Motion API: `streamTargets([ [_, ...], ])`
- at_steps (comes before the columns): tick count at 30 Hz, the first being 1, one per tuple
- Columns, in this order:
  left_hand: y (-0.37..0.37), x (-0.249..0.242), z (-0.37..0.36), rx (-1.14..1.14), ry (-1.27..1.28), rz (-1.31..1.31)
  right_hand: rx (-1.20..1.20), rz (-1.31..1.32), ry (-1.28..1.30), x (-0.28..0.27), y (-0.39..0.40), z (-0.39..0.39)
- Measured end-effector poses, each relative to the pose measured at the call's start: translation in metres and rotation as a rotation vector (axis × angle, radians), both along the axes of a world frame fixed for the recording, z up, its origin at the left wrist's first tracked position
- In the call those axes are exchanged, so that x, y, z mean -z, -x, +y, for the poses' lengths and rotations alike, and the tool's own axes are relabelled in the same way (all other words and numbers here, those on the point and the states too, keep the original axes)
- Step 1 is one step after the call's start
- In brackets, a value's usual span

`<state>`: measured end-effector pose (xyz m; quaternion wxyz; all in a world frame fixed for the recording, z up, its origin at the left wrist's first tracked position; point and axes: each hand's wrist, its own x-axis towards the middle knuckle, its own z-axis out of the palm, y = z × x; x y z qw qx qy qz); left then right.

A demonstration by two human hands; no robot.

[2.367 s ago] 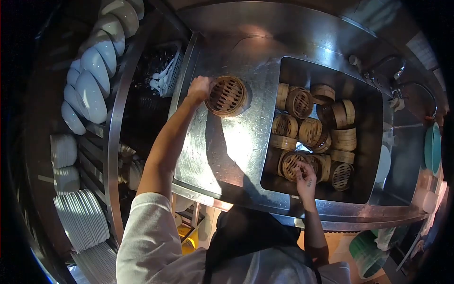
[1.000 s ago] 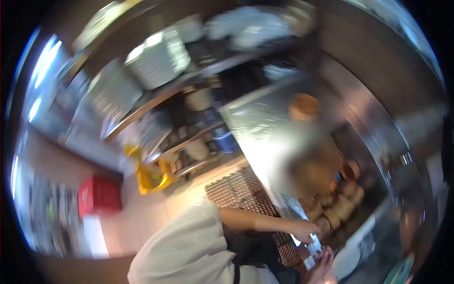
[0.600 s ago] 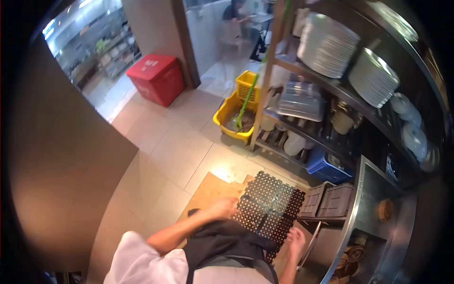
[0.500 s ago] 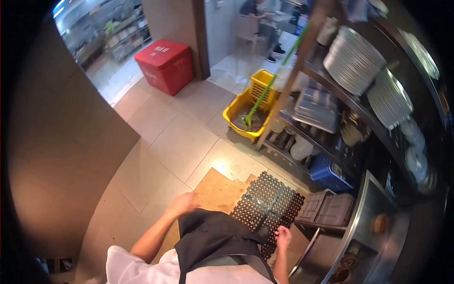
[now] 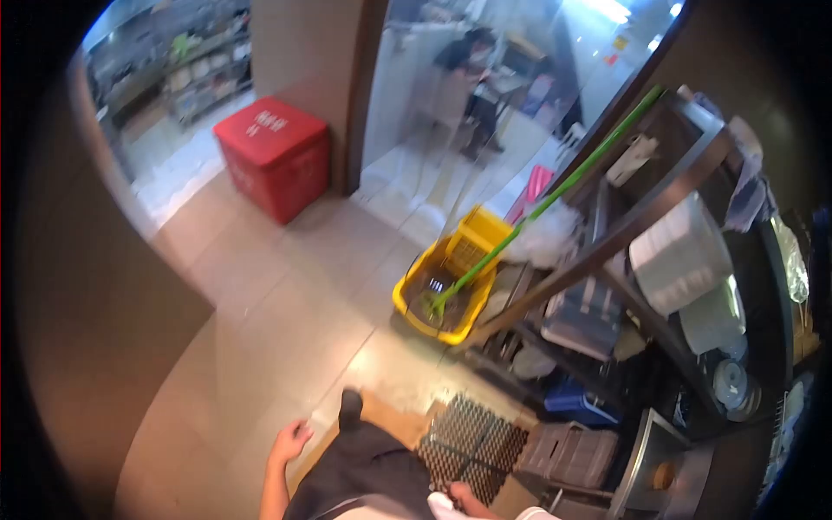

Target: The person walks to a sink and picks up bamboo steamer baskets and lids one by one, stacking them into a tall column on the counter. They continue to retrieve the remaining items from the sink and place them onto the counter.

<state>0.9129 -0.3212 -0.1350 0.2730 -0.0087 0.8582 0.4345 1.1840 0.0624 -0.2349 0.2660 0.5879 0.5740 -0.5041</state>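
Observation:
At the lower left, my left hand (image 5: 292, 440) hangs over the tiled floor beside the dark apron (image 5: 360, 468), its fingers curled; whether anything is between them is too small to tell. My right hand (image 5: 468, 500) is low in the view near the perforated floor mat (image 5: 478, 438), partly hidden by a white sleeve or cloth, and its fingers are blurred. A dark shoe (image 5: 350, 406) shows past the apron, on the brown cardboard (image 5: 390, 412).
Ahead stands a yellow mop bucket (image 5: 425, 319) with a green-handled mop (image 5: 555, 192). A red box (image 5: 276, 165) is at the upper left. Shelving with stacked plates (image 5: 680, 251) lines the right. A seated person (image 5: 472, 78) is behind glass.
The view has tilted up and shifted, showing more of the glass and the person behind it. One shoe has come into view. My right hand is lower and nearer the apron.

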Motion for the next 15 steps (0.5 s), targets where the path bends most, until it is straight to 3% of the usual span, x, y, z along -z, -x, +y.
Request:
streamTargets([
  [2, 0.025, 0.041, -0.031, -0.115, -0.070, -0.032, -0.803, -0.097, -0.011, 0.036, 0.080, 0.012],
  [3, 0.040, 0.062, -0.058, -0.130, -0.051, -0.098, -0.878, 0.211, -0.154, 0.052, 0.122, 0.019],
  [4, 0.054, 0.069, -0.084, -0.247, -0.102, -0.140, -1.084, 0.394, -0.466, 0.044, 0.172, 0.020],
  [5, 0.063, 0.075, -0.109, -0.372, -0.156, -0.191, -0.934, 0.526, -0.721, 0.030, 0.221, 0.015],
  [6, 0.071, 0.089, -0.144, -0.504, -0.118, -0.231, -0.753, 0.557, -0.454, 0.026, 0.270, 0.021],
  [7, 0.083, 0.098, -0.165, -0.638, -0.081, -0.267, -0.133, 0.498, -0.086, -0.042, 0.330, 0.005],
  [9, 0.106, 0.078, -0.178, -0.969, 0.034, -0.296, -0.188, 0.649, 0.009, -0.083, 0.402, 0.004],
  [12, 0.141, 0.121, -0.219, -0.981, -0.047, -0.436, -0.202, 0.822, 0.015, -0.111, 0.464, 0.004],
  [15, 0.203, 0.128, -0.191, -0.976, -0.040, -0.514, -0.033, 0.703, -0.102, -0.103, 0.490, -0.001],
])
